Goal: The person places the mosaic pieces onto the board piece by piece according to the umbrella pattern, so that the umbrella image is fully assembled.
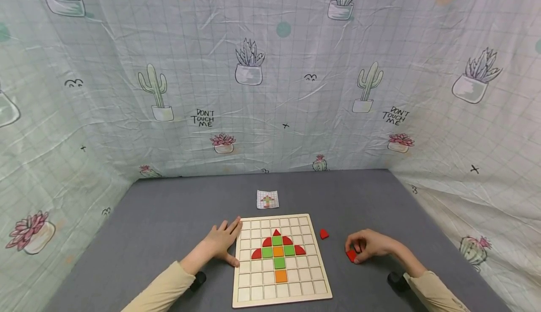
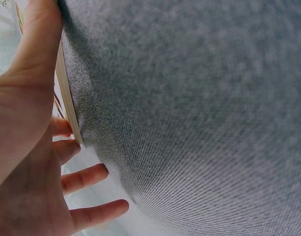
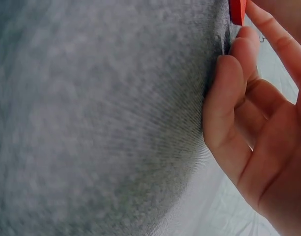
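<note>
A square wooden grid board [image 1: 283, 301] lies on the grey table, bearing red, green and orange tiles in a tree-like pattern. My left hand [image 1: 221, 242] rests along its left edge, thumb and fingers spread. In the left wrist view, that hand [image 2: 27, 162] touches the board's edge [image 2: 68, 98] with some fingertips. To the right of the board, my right hand [image 1: 374, 246] pinches a red tile [image 1: 351, 255] low at the table. The right wrist view catches only part of this tile [image 3: 237, 12]; its full shape is hidden.
Another red tile [image 1: 324, 234], rounded on one side, lies just off the board's right edge. Behind the board is a small printed card [image 1: 267, 199] with a similar pattern. A cactus-print curtain [image 1: 279, 100] encloses the table [image 1: 177, 208] at the back and sides.
</note>
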Action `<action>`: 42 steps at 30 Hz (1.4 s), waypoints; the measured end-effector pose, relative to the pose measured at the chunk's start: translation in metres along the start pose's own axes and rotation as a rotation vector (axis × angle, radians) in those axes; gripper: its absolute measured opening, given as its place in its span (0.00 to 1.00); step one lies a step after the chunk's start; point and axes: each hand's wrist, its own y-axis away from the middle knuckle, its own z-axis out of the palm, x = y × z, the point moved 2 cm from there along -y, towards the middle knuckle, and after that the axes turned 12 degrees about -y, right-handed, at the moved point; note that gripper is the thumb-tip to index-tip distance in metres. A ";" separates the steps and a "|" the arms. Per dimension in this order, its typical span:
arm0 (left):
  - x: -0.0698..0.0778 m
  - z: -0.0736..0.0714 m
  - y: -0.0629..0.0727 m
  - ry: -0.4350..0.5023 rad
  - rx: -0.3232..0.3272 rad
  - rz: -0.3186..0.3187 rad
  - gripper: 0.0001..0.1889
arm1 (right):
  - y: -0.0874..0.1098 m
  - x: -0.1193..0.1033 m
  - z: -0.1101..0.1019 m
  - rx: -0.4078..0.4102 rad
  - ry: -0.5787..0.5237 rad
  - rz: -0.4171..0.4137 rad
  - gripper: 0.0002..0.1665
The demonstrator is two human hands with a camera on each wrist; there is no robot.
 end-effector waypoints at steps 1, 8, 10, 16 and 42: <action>0.000 -0.001 0.000 0.001 0.001 0.000 0.60 | -0.001 0.000 0.000 0.009 0.007 -0.001 0.12; 0.001 -0.002 0.002 -0.003 0.005 0.001 0.60 | -0.002 0.002 0.001 0.032 -0.010 0.011 0.15; 0.001 -0.002 0.002 -0.003 0.008 0.000 0.60 | -0.001 0.002 0.002 0.031 -0.019 0.017 0.16; 0.000 -0.003 0.002 -0.013 0.010 -0.009 0.60 | -0.001 0.002 0.001 0.056 -0.019 0.030 0.14; 0.002 -0.008 0.005 -0.021 -0.001 0.001 0.60 | -0.043 -0.047 0.034 -0.080 -0.157 -0.126 0.14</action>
